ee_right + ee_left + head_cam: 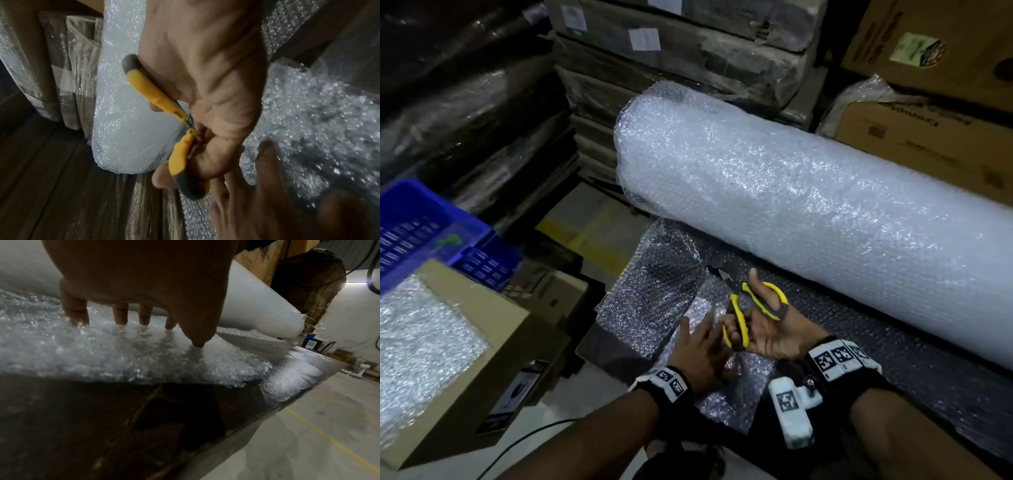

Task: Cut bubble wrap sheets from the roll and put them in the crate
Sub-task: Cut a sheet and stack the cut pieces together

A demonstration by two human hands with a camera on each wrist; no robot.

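A big white bubble wrap roll lies across a dark table, its loose sheet spread in front of it. My right hand grips yellow and grey scissors, thumb and fingers through the handles, blades open over a cut in the sheet. My left hand presses flat on the sheet beside the scissors, its straight fingertips touching the bubble wrap. The blue crate stands at the far left.
A cardboard box with a bubble wrap piece on top stands at the left, below the crate. Wrapped stacks and cartons rise behind the roll. A concrete floor with a yellow line lies beyond the table edge.
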